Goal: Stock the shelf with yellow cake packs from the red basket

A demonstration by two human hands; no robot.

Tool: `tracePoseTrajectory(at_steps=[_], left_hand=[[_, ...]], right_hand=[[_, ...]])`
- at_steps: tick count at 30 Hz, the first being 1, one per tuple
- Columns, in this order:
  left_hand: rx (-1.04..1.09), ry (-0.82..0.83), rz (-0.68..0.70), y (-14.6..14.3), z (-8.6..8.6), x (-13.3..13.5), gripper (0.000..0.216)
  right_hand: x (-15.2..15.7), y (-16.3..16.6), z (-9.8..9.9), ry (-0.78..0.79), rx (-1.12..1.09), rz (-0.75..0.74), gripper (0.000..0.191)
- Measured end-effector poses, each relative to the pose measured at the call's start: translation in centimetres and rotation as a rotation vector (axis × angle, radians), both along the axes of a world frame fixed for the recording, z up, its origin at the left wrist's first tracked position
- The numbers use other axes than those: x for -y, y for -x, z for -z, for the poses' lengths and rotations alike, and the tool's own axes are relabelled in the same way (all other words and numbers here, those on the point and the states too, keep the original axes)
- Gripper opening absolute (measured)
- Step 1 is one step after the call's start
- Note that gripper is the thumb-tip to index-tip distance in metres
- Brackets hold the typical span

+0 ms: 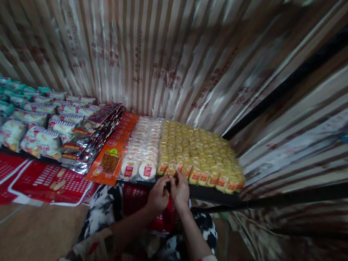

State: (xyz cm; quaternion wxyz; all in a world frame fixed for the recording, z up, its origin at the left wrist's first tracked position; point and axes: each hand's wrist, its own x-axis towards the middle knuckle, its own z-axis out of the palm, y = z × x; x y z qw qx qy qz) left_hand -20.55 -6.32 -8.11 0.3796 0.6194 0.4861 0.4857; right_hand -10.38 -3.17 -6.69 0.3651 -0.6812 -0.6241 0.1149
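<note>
My left hand and my right hand meet at the front edge of a low display shelf, fingers curled together in a pinch on something small that I cannot make out. They sit just below the front row of yellow snack packets. To the left of these lie rows of round white cakes in clear wrap. A red plastic basket rests on my lap under my left forearm.
Orange snack packs, dark foil packs and white and teal bags fill the shelf to the left. Red cardboard sheets hang below. Striped metallic wrap material covers the wall behind and to the right.
</note>
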Motion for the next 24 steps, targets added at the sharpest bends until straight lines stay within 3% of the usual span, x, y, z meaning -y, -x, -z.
tracePoseTrajectory(at_steps=[8, 14, 18, 21, 24], left_hand=[[-0.078, -0.003, -0.019, 0.0, 0.6, -0.3, 0.053], [-0.078, -0.07, -0.016, -0.3, 1.5, -0.4, 0.055], [-0.1, -0.072, -0.041, -0.3, 0.3, -0.3, 0.048], [-0.11, -0.009, -0.058, 0.0, -1.1, 0.9, 0.032], [-0.142, 0.107, -0.027, 0.7, -0.9, 2.8, 0.024]], right_hand=[[0.5, 0.1, -0.1, -0.087, -0.122, 0.016, 0.038], [0.6, -0.1, 0.3, -0.149, -0.05, -0.091, 0.03], [0.7, -0.2, 0.1, -0.171, -0.029, -0.078, 0.033], [2.0, 0.0, 0.3, -0.196, -0.052, -0.074, 0.032], [4.5, 0.3, 1.9, -0.143, -0.104, -0.106, 0.03]])
